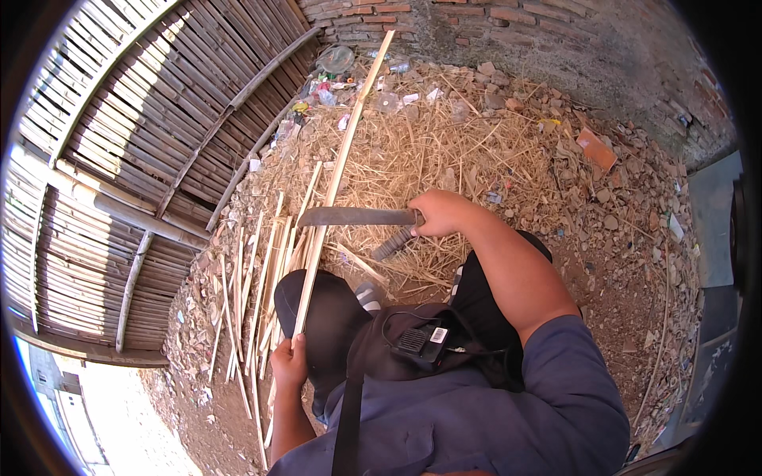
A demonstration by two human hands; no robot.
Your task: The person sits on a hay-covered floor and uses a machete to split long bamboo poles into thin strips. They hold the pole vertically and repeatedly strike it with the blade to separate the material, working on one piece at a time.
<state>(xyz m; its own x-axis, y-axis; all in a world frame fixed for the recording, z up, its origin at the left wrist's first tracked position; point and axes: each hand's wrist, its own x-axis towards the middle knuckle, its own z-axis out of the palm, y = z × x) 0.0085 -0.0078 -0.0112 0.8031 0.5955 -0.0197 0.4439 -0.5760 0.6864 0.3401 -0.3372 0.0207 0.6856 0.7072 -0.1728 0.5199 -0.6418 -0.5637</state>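
Note:
My left hand (290, 362) is closed around the near end of a long, pale split-bamboo strip (344, 159), beside my left knee. The strip runs forward over the knee and slants up toward the brick wall. In my right hand (440, 213) is a machete (357, 216), its dark blade pointing left. The blade lies across the strip in this view; whether it touches cannot be told. Just below the right hand shows a dark ribbed piece (393, 244), partly hidden, whose kind I cannot make out. More bamboo strips (252, 293) lie on the ground left of my knee.
A slatted bamboo wall (159, 119) stands on the left, a brick wall (540, 40) at the back. Straw-like shavings (397, 159) cover the ground ahead, with rubble and litter around them. A black device (421, 343) with a cable rests on my lap.

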